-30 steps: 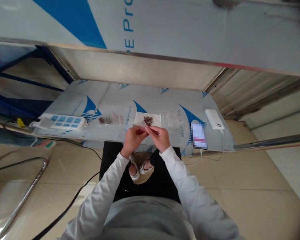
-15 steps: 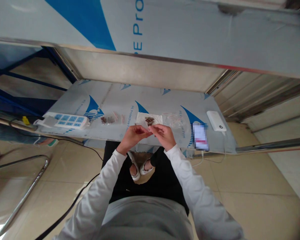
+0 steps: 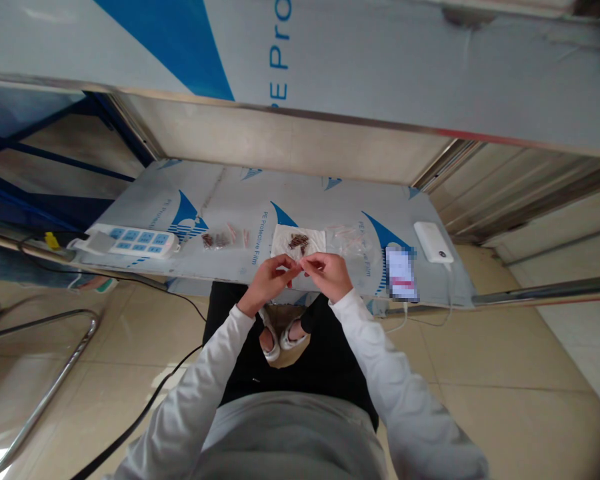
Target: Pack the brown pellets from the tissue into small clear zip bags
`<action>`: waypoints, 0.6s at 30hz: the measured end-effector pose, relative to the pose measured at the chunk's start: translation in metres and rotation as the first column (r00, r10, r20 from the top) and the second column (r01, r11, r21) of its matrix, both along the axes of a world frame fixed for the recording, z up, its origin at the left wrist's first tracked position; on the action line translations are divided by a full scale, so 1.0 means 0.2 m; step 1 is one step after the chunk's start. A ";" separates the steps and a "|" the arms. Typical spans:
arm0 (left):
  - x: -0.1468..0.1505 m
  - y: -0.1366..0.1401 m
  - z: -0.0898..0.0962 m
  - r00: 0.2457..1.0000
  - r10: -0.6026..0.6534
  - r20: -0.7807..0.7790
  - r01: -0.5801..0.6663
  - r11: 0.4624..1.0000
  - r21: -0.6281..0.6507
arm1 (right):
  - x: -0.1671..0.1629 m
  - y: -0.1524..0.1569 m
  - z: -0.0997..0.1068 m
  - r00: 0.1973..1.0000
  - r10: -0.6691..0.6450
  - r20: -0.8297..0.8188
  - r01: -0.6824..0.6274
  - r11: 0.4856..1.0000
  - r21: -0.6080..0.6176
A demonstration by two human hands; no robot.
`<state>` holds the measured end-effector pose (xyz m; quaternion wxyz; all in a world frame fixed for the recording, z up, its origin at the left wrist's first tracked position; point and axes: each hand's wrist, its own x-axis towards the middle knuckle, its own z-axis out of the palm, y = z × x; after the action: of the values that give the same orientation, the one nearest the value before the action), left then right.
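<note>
My left hand (image 3: 274, 277) and my right hand (image 3: 329, 273) meet fingertip to fingertip over the near edge of the bench, both closed in a pinch. Whatever is between the fingers is too small to make out. Just beyond them a white cloth or paper (image 3: 279, 235) lies flat, bearing a pile of small brown pieces (image 3: 300, 241). To the right of it are clear plastic bags (image 3: 347, 239) with thin pinkish strips. On the left, small bags with dark pieces (image 3: 215, 240) lie beside a few pinkish strips (image 3: 245, 238).
The film-covered bench (image 3: 220, 193) holds a white power strip (image 3: 143, 243) at left. A phone (image 3: 401, 275) and a white power bank (image 3: 433, 242) with a cable lie at right. An upper shelf (image 3: 360, 67) overhangs the back. A metal chair frame (image 3: 75, 360) stands at lower left.
Both hands have shifted slightly toward me, showing more of the brown pile. My left fingers have bent more, opening a gap within the hand. The bench items stay put.
</note>
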<state>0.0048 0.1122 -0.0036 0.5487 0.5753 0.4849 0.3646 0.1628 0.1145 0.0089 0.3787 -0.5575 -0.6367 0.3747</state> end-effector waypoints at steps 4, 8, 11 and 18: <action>0.04 -0.03 0.01 0.879 0.292 -0.377 -0.194 0.941 0.277 | -0.04 -0.04 0.02 0.927 -0.189 0.324 0.171 0.982 0.083; 0.04 -0.07 0.05 0.735 0.436 -0.519 -0.228 0.880 0.416 | -0.05 -0.07 0.01 0.891 -0.240 0.385 0.207 0.970 0.126; 0.02 -0.08 0.10 0.764 0.423 -0.487 -0.234 0.885 0.401 | -0.02 -0.07 0.01 0.966 -0.092 0.244 0.049 0.983 0.175; 0.00 -0.06 0.11 0.928 0.288 -0.235 -0.235 0.945 0.228 | 0.01 -0.06 -0.03 0.922 0.366 -0.130 -0.347 0.926 0.148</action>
<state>0.0046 0.1000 0.0180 0.3657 0.6001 0.5881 0.4004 0.1639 0.1029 0.0021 0.3859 -0.3773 -0.7177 0.4400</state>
